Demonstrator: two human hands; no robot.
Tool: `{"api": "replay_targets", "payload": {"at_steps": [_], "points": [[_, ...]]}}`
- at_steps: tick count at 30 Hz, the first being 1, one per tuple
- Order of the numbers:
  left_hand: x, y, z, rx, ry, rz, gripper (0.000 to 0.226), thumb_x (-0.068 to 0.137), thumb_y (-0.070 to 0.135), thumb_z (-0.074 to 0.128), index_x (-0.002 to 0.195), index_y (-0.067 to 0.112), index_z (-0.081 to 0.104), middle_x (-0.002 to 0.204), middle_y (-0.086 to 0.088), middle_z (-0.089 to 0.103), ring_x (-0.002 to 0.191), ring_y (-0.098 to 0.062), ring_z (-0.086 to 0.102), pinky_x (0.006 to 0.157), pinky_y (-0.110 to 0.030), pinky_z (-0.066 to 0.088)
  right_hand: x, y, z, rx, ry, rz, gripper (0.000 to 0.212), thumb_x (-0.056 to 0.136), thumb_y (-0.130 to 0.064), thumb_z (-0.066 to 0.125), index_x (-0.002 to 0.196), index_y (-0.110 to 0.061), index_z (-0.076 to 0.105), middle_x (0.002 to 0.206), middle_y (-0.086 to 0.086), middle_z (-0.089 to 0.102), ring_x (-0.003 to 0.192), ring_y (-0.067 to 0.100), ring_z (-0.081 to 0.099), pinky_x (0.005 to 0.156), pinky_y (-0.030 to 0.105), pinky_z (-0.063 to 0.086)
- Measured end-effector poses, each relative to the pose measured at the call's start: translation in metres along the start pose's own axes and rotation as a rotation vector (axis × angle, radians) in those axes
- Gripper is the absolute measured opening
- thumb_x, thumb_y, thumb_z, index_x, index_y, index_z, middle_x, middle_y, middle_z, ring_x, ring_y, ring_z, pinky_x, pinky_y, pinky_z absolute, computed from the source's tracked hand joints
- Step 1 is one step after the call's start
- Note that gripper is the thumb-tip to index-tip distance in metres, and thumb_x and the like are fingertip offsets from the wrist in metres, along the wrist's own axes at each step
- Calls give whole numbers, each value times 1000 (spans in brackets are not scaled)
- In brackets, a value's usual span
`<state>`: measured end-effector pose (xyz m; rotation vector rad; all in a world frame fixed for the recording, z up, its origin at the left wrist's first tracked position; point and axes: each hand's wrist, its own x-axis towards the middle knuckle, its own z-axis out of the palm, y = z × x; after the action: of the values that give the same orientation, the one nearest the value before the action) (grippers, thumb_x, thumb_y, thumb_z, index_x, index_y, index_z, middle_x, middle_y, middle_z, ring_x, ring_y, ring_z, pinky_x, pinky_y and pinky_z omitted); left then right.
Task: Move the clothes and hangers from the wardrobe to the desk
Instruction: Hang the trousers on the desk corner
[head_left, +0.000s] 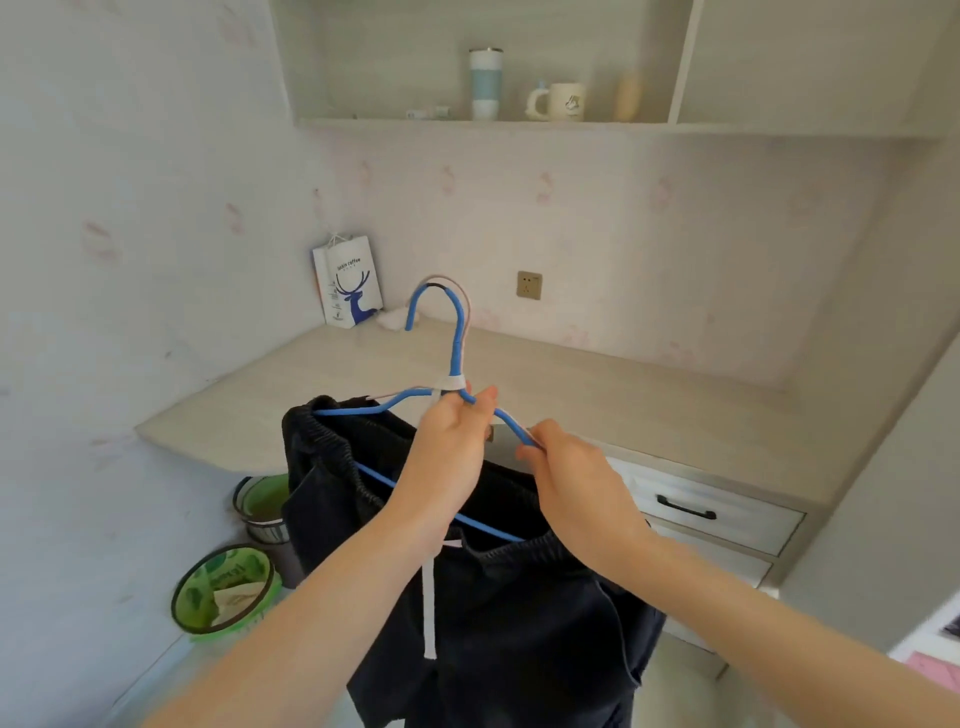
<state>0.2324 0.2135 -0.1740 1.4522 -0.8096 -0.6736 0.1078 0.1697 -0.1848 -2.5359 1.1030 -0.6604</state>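
Note:
A blue hanger (457, 332) is held upright in front of the desk (597, 384), its hook pointing up. A second, pale pink hanger seems to lie right behind it. Dark navy shorts (519, 613) with a white drawstring hang from the hanger's lower bar, below the desk's edge. My left hand (447, 447) grips the hanger at its neck, just under a white band. My right hand (566, 473) pinches the right shoulder of the hanger. The wardrobe is not in view.
A white paper bag (347, 280) with a blue deer stands at the desk's back left corner. Drawers (717, 512) sit under the desk at right. Two green bins (223, 587) stand on the floor at left. A shelf above holds a tumbler (485, 83) and a mug (558, 101).

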Motion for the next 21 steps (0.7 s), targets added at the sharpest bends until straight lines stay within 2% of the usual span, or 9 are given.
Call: {"api": "replay_targets", "payload": {"at_steps": [2, 6, 9, 12, 13, 15, 17, 19, 21], "points": [[23, 4, -2, 50, 20, 11, 32, 97, 34, 51, 123, 18, 62, 91, 24, 51, 94, -2, 57, 103, -41, 45, 30, 8, 2, 77, -32, -31, 17, 102, -29, 34, 88, -22, 41, 72, -5, 46, 58, 11, 40, 49, 23, 28], [63, 11, -9, 62, 26, 7, 19, 98, 23, 49, 113, 30, 60, 120, 13, 59, 102, -7, 57, 105, -41, 43, 84, 18, 10, 178, -84, -100, 19, 102, -30, 35, 89, -22, 47, 73, -4, 52, 61, 14, 46, 57, 30, 41], [88, 9, -25, 163, 48, 25, 25, 95, 27, 53, 116, 28, 66, 98, 21, 56, 99, -5, 57, 102, -42, 46, 118, 18, 17, 234, -111, -146, 19, 101, -27, 38, 89, -20, 50, 72, -4, 53, 61, 13, 47, 57, 27, 39], [105, 11, -46, 187, 81, 20, 28, 92, 25, 58, 117, 16, 68, 115, 9, 65, 103, -6, 64, 95, -31, 52, 147, 18, 23, 272, -118, -186, 19, 101, -25, 40, 90, -17, 54, 69, -6, 52, 59, 11, 45, 53, 22, 35], [110, 13, -55, 165, 108, 27, 26, 93, 22, 58, 114, 12, 69, 112, 4, 69, 99, -6, 67, 89, -25, 54, 157, 19, 26, 282, -119, -193, 19, 101, -24, 41, 90, -16, 55, 68, -6, 51, 59, 10, 45, 53, 22, 34], [119, 16, -76, 140, 189, 52, 21, 95, 18, 53, 104, 10, 70, 91, -2, 76, 87, -10, 71, 79, -20, 56, 176, 19, 32, 297, -119, -208, 19, 100, -24, 43, 89, -16, 56, 66, -7, 51, 58, 10, 44, 53, 21, 34], [134, 15, -100, 160, 318, 96, 20, 96, 15, 51, 96, 11, 71, 78, -3, 75, 79, -13, 72, 75, -24, 58, 195, 16, 38, 317, -115, -218, 18, 99, -24, 45, 88, -16, 57, 64, -8, 50, 56, 9, 43, 51, 18, 35], [151, 8, -127, 231, 456, 163, 17, 94, 13, 53, 92, 13, 70, 72, -1, 74, 74, -10, 70, 73, -25, 57, 214, 13, 43, 354, -111, -218, 18, 98, -22, 48, 85, -16, 58, 63, -8, 50, 55, 8, 43, 51, 15, 36], [170, -3, -156, 378, 547, 225, 15, 92, 13, 56, 93, 18, 70, 76, 5, 74, 77, -5, 67, 75, -24, 53, 233, 8, 49, 377, -106, -222, 18, 98, -22, 49, 82, -18, 57, 62, -7, 49, 55, 8, 42, 51, 15, 36]]}}
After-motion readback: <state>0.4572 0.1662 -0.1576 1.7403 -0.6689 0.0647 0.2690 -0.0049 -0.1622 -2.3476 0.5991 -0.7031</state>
